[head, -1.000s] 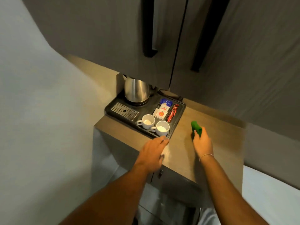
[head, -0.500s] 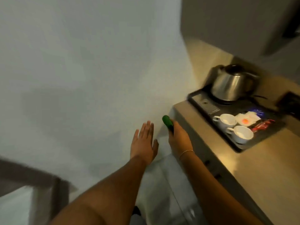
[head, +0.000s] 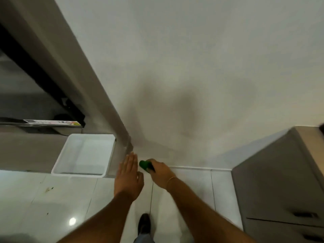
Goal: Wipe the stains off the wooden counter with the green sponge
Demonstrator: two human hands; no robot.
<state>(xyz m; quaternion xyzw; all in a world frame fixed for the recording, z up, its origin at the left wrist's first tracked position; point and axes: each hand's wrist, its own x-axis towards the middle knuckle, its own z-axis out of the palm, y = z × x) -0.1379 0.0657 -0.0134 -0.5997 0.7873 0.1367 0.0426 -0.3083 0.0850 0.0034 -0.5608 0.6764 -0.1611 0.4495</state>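
My right hand [head: 159, 173] is closed around the green sponge [head: 145, 165], whose rounded end sticks out to the left of my fist. It is held in the air over the tiled floor, facing a plain wall. Just left of it, my left hand [head: 128, 176] is flat and empty, fingers straight and together. The wooden counter [head: 310, 137] shows only as a corner at the far right edge, well away from both hands. Its top and any stains are out of view.
A white plastic tub [head: 84, 172] sits low at the left, beside a grey wall corner [head: 98, 95]. The counter's grey cabinet side and drawers [head: 280, 190] fill the right. Glossy white floor tiles [head: 52, 199] lie below, with my shoe [head: 144, 223] on them.
The view has swung left, away from the counter and its tray, towards the wall and the white tub. My right hand lifted the sponge off the counter; both hands now hang in the air.
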